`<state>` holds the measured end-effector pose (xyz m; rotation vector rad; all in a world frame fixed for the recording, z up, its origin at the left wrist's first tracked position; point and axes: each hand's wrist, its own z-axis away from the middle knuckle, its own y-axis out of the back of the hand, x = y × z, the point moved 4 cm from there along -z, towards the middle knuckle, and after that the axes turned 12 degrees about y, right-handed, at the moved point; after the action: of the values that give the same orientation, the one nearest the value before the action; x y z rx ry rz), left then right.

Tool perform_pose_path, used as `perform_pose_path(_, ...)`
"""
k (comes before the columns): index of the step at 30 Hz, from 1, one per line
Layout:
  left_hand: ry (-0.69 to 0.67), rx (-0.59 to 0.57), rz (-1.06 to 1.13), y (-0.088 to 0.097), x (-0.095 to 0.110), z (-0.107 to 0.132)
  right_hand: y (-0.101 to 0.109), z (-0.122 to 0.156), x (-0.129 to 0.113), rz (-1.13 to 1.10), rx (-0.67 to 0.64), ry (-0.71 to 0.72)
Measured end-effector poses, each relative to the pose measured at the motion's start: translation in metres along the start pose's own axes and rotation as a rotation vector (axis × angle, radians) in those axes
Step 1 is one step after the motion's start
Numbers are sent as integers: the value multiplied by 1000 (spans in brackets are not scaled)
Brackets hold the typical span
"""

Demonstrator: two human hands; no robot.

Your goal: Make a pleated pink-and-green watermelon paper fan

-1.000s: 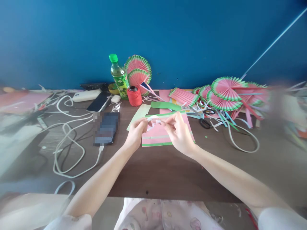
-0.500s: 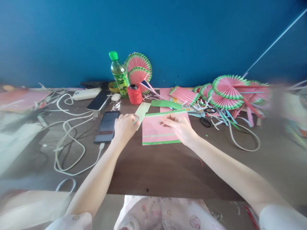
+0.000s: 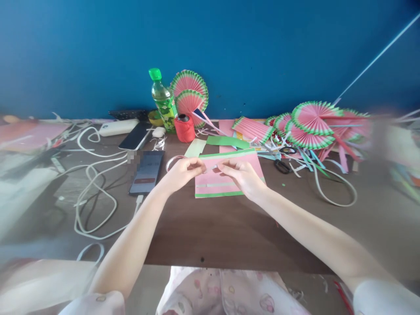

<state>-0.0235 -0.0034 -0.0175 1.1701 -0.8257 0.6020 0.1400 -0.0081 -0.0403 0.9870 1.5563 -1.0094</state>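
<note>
A pink paper sheet (image 3: 229, 189) with green borders along its far and near edges lies flat in front of me. Over it, my left hand (image 3: 187, 171) and my right hand (image 3: 241, 174) face each other, both with fingertips pinched. A short, pale strip of tape (image 3: 214, 167) seems to stretch between the two pinches, low above the paper. Another pale strip (image 3: 210, 185) runs across the paper near its green front border. Just behind my left hand, a roll of clear tape (image 3: 169, 162) rests on the table, partly covered by that hand.
A phone (image 3: 147, 173) on a white cable lies left. Behind are a red thread spool (image 3: 184, 129), a green-capped bottle (image 3: 163, 103) and green paper (image 3: 228, 141). Folded pink-green fans (image 3: 311, 120), scissors (image 3: 282, 166) and paper scraps crowd the right.
My left hand has moved right, away from the tape roll, to meet my right hand over the pink sheet. The roll now shows on the table. My right hand has barely shifted.
</note>
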Motion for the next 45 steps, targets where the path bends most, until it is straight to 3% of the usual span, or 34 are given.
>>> perform_pose_path(7, -57, 4, -226, 7, 1, 2, 19, -7, -14, 485, 88, 180)
perform_pose_path(16, 58, -145, -416, -6, -16, -3, 9, -7, -8, 720, -105, 190)
perform_pose_path(23, 55, -130, -473, -10, -18, -3, 4, -4, 1, 783, -245, 138)
perform_pose_path(32, 88, -159, -475, -9, -21, -4, 0, -3, 3, 889, -274, 181)
perform_pose_path(45, 107, -178, -490, -10, -21, -4, -3, -2, 6, 870, -287, 202)
